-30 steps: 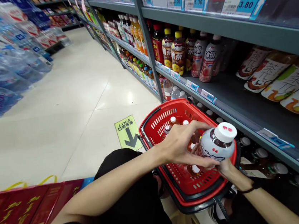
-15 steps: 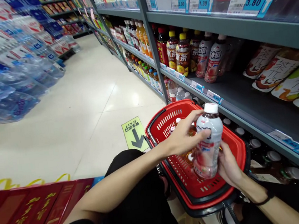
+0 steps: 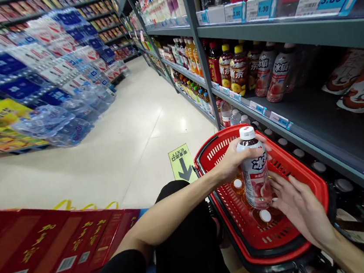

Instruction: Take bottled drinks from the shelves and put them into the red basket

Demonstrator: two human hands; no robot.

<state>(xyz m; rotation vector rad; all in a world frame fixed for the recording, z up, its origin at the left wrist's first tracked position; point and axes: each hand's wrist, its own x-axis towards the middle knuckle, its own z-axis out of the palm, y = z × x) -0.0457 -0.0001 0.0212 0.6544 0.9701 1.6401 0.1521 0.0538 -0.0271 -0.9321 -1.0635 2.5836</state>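
Note:
My left hand [image 3: 237, 158] is wrapped round the upper part of a white-capped drink bottle [image 3: 256, 178] with a white and pink peach label. The bottle stands upright over the red shopping basket [image 3: 256, 244]. Just right of the bottle's lower half, my right hand [image 3: 303, 208] has its fingers stretched out and apart; its fingertips are close to the bottle, and I cannot tell whether they touch it. Inside the basket lie bottles of amber drink, with white caps [image 3: 265, 216] showing below and left of the held bottle.
A shelf [image 3: 330, 111] on the right carries rows of drinks, including two matching peach bottles [image 3: 278, 75]. Red cartons [image 3: 50, 252] stand at the lower left. Shrink-wrapped water packs [image 3: 68, 118] are stacked across the aisle. A green exit sign [image 3: 181, 163] marks the floor.
My right hand has come off the bottle and opened. The bottle has turned so its label front faces me, still in my left hand. The view has swung left.

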